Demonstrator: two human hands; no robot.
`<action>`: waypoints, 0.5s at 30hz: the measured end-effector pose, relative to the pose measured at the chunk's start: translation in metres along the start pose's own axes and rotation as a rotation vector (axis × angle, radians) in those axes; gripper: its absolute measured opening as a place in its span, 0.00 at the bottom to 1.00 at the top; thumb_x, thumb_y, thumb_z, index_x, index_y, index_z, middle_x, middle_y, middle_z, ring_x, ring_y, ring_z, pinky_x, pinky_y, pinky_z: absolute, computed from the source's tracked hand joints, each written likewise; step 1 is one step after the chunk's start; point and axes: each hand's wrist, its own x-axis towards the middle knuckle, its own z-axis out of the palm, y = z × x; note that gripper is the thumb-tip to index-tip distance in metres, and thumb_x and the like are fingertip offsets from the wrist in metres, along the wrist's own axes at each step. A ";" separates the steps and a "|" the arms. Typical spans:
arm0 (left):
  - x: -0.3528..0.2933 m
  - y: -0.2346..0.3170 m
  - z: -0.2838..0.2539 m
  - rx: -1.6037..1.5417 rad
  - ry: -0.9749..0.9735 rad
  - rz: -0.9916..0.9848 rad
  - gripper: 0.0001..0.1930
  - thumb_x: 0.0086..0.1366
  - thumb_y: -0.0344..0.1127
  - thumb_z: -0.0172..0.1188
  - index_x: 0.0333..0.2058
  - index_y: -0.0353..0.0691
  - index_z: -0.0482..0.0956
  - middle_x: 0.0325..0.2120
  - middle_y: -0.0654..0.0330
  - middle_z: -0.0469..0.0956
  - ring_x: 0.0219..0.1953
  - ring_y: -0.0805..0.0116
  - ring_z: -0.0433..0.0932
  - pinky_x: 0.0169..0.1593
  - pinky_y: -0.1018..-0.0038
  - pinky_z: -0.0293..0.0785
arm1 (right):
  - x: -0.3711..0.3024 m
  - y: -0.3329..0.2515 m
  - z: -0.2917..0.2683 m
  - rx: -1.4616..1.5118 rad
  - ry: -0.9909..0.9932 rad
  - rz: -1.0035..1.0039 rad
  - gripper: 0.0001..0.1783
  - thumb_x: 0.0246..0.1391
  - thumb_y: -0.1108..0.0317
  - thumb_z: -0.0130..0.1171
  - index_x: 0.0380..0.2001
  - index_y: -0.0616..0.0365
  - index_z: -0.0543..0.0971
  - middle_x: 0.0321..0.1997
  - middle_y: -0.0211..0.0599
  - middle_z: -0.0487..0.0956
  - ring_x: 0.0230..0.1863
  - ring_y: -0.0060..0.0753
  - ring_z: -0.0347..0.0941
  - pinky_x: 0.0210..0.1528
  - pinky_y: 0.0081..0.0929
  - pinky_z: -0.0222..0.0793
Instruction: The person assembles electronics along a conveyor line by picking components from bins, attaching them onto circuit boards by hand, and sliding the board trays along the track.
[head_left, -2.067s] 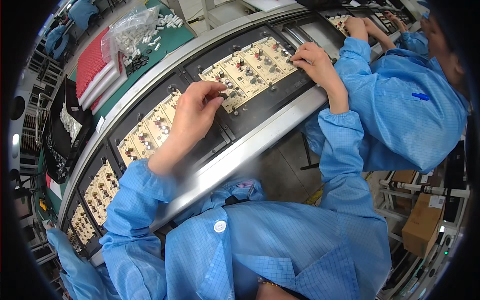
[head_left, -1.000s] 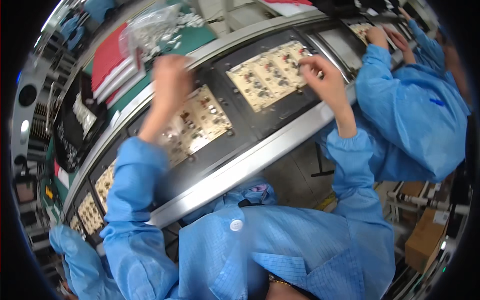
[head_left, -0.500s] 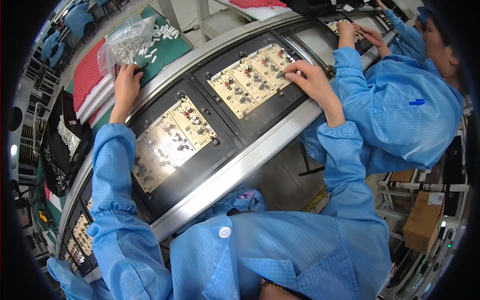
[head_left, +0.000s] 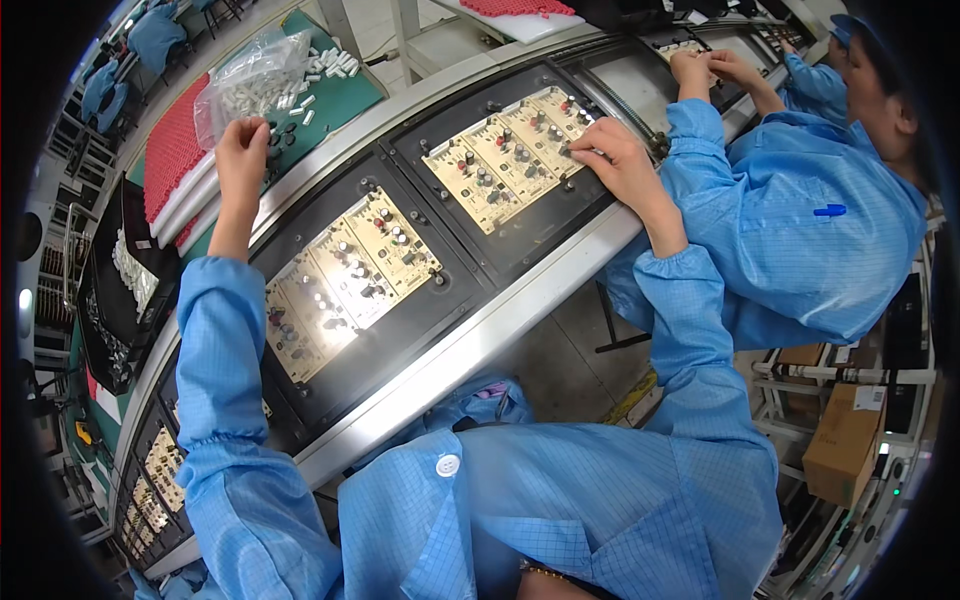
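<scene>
My left hand is raised beside the green mat, thumb and fingertips pinched together; whatever may be between them is too small to make out. Several small black parts lie on the mat right beside its fingers. My right hand is over the right end of a tan circuit board panel in a black carrier. Its thumb and forefinger are closed near the board's components, and anything they grip is hidden. A second circuit board panel, with upright capacitors, lies in the carrier nearer me.
A clear plastic bag spills white cylindrical parts onto the mat. Red cushioning sheets are stacked at left, near a black bin. A metal rail edges the line. A co-worker works close on my right.
My left hand has lifted off the mat and drawn slightly back, uncovering the black parts. The board panels have shifted a little to the right. My right hand stays by the same panel.
</scene>
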 end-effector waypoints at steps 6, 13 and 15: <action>-0.050 0.094 0.024 -1.160 -0.392 -0.615 0.07 0.70 0.31 0.56 0.41 0.33 0.75 0.34 0.56 0.76 0.31 0.72 0.73 0.34 0.78 0.73 | 0.006 -0.020 -0.010 -0.245 -0.052 -0.076 0.10 0.48 0.73 0.66 0.37 0.61 0.83 0.32 0.39 0.76 0.38 0.41 0.74 0.41 0.33 0.69; -0.115 0.152 0.078 -1.083 -0.798 -0.772 0.07 0.70 0.32 0.56 0.42 0.35 0.76 0.36 0.57 0.78 0.29 0.75 0.72 0.32 0.79 0.70 | 0.040 -0.109 0.020 0.333 0.055 0.034 0.16 0.53 0.73 0.65 0.47 0.60 0.82 0.37 0.37 0.80 0.38 0.32 0.75 0.41 0.27 0.70; -0.123 0.160 0.084 -1.074 -0.772 -0.768 0.07 0.69 0.31 0.58 0.42 0.34 0.77 0.34 0.58 0.79 0.28 0.74 0.72 0.32 0.78 0.71 | 0.043 -0.116 0.034 0.381 0.018 0.021 0.16 0.54 0.73 0.65 0.47 0.60 0.82 0.37 0.37 0.80 0.38 0.31 0.75 0.41 0.26 0.70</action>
